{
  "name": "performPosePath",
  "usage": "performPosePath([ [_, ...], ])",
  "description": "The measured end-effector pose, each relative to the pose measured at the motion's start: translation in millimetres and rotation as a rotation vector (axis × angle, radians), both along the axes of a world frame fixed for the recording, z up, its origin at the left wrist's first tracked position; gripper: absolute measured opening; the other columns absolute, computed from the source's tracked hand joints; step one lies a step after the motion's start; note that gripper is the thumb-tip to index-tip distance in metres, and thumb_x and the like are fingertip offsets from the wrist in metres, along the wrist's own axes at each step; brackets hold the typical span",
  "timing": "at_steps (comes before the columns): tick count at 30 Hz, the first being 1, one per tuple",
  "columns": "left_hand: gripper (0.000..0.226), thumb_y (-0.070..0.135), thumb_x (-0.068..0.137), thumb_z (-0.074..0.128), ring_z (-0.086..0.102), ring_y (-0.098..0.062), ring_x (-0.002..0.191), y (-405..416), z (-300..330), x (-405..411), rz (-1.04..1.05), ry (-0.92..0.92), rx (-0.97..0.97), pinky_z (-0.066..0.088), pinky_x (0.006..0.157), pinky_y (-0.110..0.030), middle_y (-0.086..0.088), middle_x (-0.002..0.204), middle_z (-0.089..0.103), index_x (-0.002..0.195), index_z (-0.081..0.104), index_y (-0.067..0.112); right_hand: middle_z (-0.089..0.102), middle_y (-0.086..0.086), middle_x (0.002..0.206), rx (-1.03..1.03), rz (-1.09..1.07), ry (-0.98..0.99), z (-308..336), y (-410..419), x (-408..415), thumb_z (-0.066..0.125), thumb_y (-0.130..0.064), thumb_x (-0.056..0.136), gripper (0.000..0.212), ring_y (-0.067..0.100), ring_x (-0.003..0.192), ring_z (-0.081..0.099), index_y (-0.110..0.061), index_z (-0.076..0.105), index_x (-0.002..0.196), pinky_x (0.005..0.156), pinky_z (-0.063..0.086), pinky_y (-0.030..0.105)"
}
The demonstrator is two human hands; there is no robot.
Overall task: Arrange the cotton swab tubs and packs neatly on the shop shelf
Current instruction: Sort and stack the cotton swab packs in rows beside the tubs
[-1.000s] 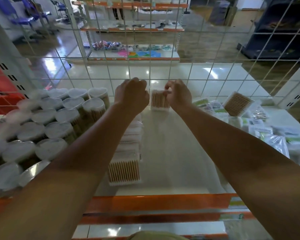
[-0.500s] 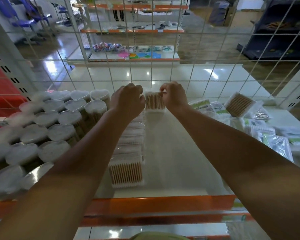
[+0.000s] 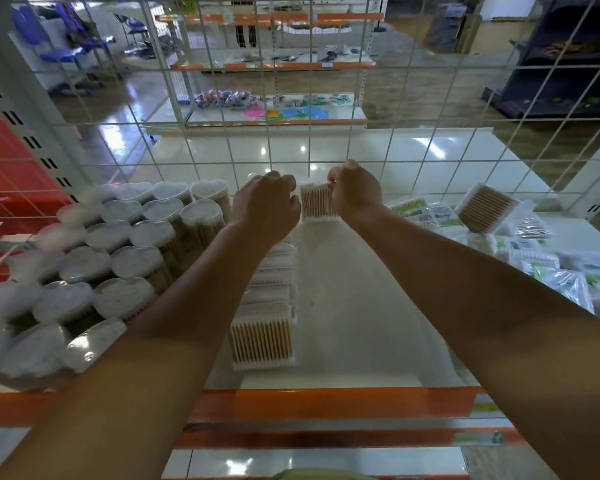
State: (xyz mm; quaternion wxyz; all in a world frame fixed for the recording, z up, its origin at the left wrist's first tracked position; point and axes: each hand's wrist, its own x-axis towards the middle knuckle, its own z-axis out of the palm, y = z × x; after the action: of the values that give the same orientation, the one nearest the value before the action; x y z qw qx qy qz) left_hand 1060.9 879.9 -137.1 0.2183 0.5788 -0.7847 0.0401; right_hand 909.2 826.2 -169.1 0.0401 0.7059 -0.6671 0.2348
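At the back of the white shelf (image 3: 357, 327), a flat pack of wooden cotton swabs (image 3: 317, 204) stands upright between my two hands. My right hand (image 3: 355, 194) pinches its upper right corner. Fingers curled, my left hand (image 3: 267, 202) is at the pack's upper left edge; the fingertips are hidden. From my left wrist a row of similar packs (image 3: 262, 341) runs toward the front. Heart-lidded swab tubs (image 3: 129, 251) fill the left side in close rows.
Loose swab packs (image 3: 487, 207) and bagged packs (image 3: 561, 282) lie jumbled on the right. A white wire grid (image 3: 326, 126) closes the back of the shelf. An orange rail (image 3: 326, 403) edges the front. Other shop shelves stand beyond the grid.
Both hands have stayed on the pack at the back of the shelf, shifting it only slightly sideways and back. Nothing else on the shelf has moved.
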Motion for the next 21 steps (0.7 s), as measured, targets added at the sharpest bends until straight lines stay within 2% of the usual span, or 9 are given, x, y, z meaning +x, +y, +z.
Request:
performPosePath([
  [7,0.029,0.024,0.093,0.049,0.059,-0.024,0.097,5.2,0.9,-5.3,0.006,0.001,0.012,0.050,0.083,-0.036,-0.010,0.108,0.063,0.112,0.061,0.007,0.059,0.013,0.098,0.000,0.026,0.039,8.2,3.7,-4.9,0.056,-0.010,0.087,0.013,0.026,0.087,0.059,-0.004,0.065,0.095,0.076,0.052,0.036],
  [21,0.029,0.024,0.093,0.046,0.059,-0.024,0.094,8.1,1.0,-9.2,0.022,-0.024,0.036,0.050,0.079,-0.035,-0.009,0.107,0.063,0.111,0.062,0.008,0.059,0.012,0.097,0.000,-0.003,0.060,-0.4,-2.5,-8.6,0.054,-0.008,0.088,0.014,0.026,0.084,0.059,-0.006,0.064,0.097,0.074,0.051,0.036],
])
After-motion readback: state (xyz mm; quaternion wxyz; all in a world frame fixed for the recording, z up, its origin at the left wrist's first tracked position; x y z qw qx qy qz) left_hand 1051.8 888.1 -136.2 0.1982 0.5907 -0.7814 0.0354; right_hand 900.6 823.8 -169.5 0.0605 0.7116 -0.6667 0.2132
